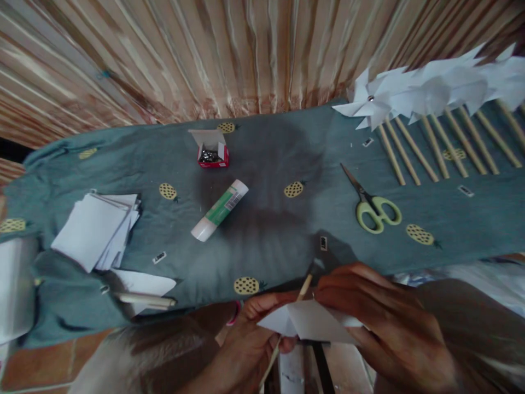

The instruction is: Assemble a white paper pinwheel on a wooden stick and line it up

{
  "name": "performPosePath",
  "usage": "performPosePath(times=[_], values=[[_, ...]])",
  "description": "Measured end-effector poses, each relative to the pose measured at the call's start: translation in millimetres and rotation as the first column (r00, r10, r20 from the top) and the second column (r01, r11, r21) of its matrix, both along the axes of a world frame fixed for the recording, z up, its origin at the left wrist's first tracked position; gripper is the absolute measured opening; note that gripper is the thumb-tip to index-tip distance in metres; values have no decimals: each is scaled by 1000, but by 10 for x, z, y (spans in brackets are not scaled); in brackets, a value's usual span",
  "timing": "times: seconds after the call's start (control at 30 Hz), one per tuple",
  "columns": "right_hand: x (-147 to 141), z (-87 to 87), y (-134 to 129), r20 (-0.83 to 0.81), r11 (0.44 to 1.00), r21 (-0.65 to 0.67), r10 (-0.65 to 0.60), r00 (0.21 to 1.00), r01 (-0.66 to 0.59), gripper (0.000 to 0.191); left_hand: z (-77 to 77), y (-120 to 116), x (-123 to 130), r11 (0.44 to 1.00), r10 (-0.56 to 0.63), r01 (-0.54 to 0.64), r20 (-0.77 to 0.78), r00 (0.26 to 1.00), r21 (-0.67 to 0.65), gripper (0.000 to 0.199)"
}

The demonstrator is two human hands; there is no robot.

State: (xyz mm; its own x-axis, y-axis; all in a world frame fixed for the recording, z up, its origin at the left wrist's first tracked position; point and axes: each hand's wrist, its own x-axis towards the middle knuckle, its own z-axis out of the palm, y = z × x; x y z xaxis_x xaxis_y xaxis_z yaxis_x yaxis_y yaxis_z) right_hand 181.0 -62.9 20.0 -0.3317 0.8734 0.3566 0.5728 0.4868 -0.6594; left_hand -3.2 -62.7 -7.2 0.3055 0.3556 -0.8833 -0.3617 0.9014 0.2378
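A folded piece of white paper (320, 322), its corners turned up like a pinwheel in the making, is held over my lap at the table's near edge. My left hand (246, 342) grips it from the left, fingers curled beneath the paper. A thin wooden stick (304, 287) runs slantwise past the paper and through the left hand's grasp; its middle is hidden. From the right, my right hand (389, 317) pinches the paper, with its fingertips near the stick. Closest on the cloth lie green-handled scissors (375, 212).
Finished paper pinwheels (435, 90) on sticks line the back right. A green-and-white glue stick (220, 210) lies mid-table beside an open red box (213, 157) of shiny metal pieces. White paper squares (96, 227) are stacked left, near a pale pen-like object (145, 299). A pleated curtain (246, 54) hangs behind.
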Motion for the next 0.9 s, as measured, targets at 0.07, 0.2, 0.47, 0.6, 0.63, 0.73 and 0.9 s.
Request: performPosePath(times=[0.07,0.2,0.47,0.6,0.63,0.73,0.9], values=[[4,-5,-3,-23,1000,-4,-13,1000,13,22,-26,-24,-25,1000,-27,27,-1,1000,10,41],[-2,-24,-22,-49,999,-29,-22,999,20,27,-98,-85,-98,1000,-29,29,-45,999,3,33],[8,-21,-30,-30,999,-25,-33,999,32,19,-43,-50,-71,999,-6,4,-49,999,-41,26],[15,-7,-19,-11,1000,-23,-20,1000,20,20,-41,-61,-87,1000,-11,10,-25,1000,-25,31],[15,-6,-16,-12,1000,-21,-16,1000,16,19,-51,-68,-93,1000,-18,18,-12,1000,-24,31],[11,-14,-16,-32,1000,-24,-13,999,12,17,-95,-86,-105,1000,-25,25,2,1000,-16,30],[13,-35,-32,-55,999,-40,-16,998,14,18,-163,-113,-119,998,-61,61,3,998,9,34]])
